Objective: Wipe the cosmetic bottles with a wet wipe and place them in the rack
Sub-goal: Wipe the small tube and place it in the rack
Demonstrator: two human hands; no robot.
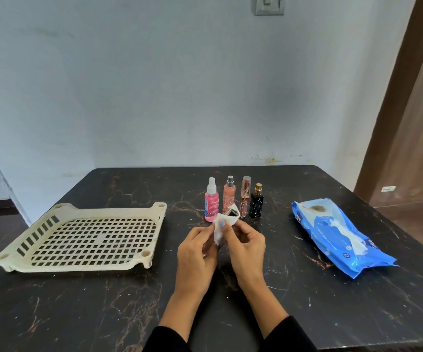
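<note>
Above the table's middle, my left hand (195,250) and my right hand (248,246) meet and both pinch a white wet wipe (218,232). The wipe is wrapped around a small dark item with a silvery edge (233,212); most of that item is hidden. Just behind my hands, four bottles stand upright in a row: a pink spray bottle (211,203), a peach mist bottle (229,198), a slim rose tube (245,196) and a short black bottle with a gold top (257,205). The cream perforated rack (83,265) lies flat on the left, with nothing in it.
A blue wet-wipe pack (337,240) lies on the right with a wipe sticking out of its opening. The dark marble table (307,313) ends at a pale wall behind. A brown door frame stands at the far right.
</note>
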